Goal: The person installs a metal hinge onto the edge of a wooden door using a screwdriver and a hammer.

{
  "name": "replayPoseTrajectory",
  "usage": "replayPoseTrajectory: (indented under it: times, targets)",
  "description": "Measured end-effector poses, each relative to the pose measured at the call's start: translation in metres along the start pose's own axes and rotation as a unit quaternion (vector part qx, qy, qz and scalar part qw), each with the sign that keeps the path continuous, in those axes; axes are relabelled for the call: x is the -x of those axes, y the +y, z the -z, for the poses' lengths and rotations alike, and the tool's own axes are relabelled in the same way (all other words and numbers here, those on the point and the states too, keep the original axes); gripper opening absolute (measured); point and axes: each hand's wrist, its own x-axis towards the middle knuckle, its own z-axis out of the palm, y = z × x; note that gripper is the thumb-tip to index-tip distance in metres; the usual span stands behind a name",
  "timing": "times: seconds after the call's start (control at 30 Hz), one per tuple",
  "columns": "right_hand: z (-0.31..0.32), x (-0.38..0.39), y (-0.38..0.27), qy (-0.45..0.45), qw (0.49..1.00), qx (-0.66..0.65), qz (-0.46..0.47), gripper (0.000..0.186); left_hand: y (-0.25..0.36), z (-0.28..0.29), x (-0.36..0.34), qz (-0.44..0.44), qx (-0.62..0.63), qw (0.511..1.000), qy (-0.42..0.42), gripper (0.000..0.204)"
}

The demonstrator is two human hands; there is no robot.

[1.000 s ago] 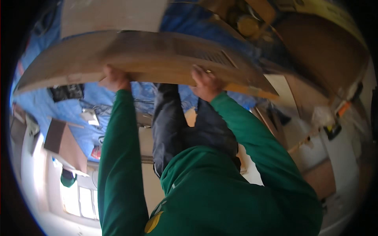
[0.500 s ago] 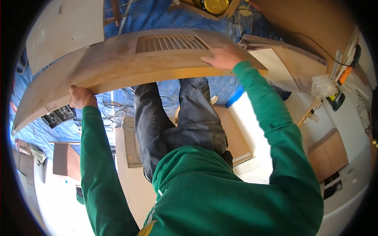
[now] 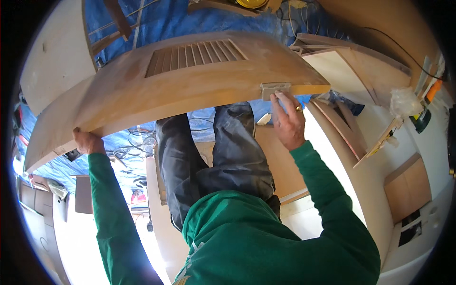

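Observation:
A brown wooden door or panel (image 3: 190, 85) with a louvred vent (image 3: 197, 54) spans the view before me, its surface dusty and its near edge toward me. My left hand (image 3: 88, 141) grips that near edge at the left. Against the same edge, toward the right end, lies a small grey-beige rectangular block (image 3: 275, 90); its exact kind I cannot tell. The fingers of my right hand (image 3: 289, 118) press on the block from the near side, with a ring on one finger. The underside of the panel is hidden.
Blue sheeting (image 3: 161, 21) covers the floor. A pale board (image 3: 54, 57) stands at the far left, and angled wooden panels (image 3: 351, 66) at the right. Loose cables (image 3: 137, 142) lie beneath the door. A plastic bag (image 3: 403, 102) sits near tools at the right.
My right hand has moved from the panel's face down to its near edge, where the block now shows. My left hand keeps its grip, and the view has shifted slightly.

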Motion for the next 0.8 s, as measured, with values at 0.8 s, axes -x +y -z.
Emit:
replayPoseTrajectory:
  times: [0.8]
  targets:
    - [0.001,-0.028,0.083,-0.023,0.992,-0.104,0.066,0.061,0.026,-0.005,0.005,0.087,0.193,0.975,-0.073,0.053]
